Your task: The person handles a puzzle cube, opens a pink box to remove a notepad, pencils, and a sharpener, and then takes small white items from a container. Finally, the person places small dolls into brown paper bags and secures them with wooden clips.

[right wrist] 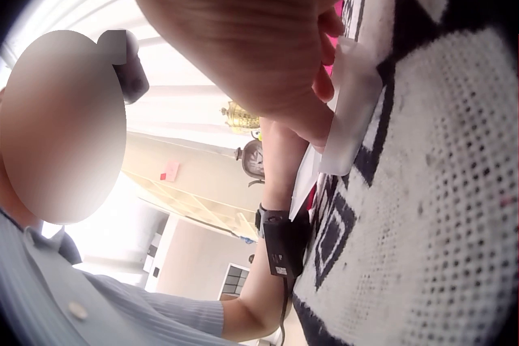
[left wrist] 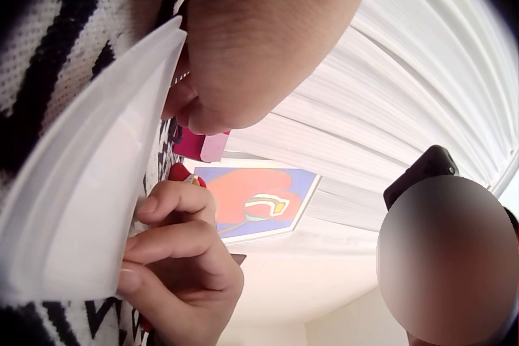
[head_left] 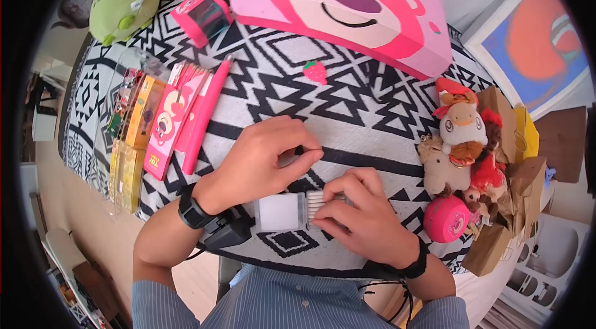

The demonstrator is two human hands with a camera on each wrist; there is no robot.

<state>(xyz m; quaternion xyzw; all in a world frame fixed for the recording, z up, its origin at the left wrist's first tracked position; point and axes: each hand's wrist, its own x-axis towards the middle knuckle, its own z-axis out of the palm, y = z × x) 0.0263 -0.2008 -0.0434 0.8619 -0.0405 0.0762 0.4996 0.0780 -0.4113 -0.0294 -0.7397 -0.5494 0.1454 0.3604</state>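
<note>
A clear plastic case (head_left: 280,212) lies unfolded near the table's front edge. Its left half looks white and bare inside, and a row of white sticks resembling cotton swabs (head_left: 315,203) fills the right half. My right hand (head_left: 366,214) bends its fingers and thumb over this half and grips the case there, hiding part of the sticks. Above the other half hovers my left hand (head_left: 267,158), fingers curled, thumb tip meeting the index finger; nothing shows between them. In the left wrist view the translucent lid (left wrist: 89,167) stands tilted, with right-hand fingertips at its edge.
Pink pencil boxes (head_left: 171,124) and yellow packs (head_left: 127,174) lie left. Behind are a pink bear box (head_left: 347,9), a strawberry piece (head_left: 315,72) and a pink holder (head_left: 202,17). Plush toys (head_left: 459,136), a round pink case (head_left: 447,219) and paper bags (head_left: 515,198) crowd the right.
</note>
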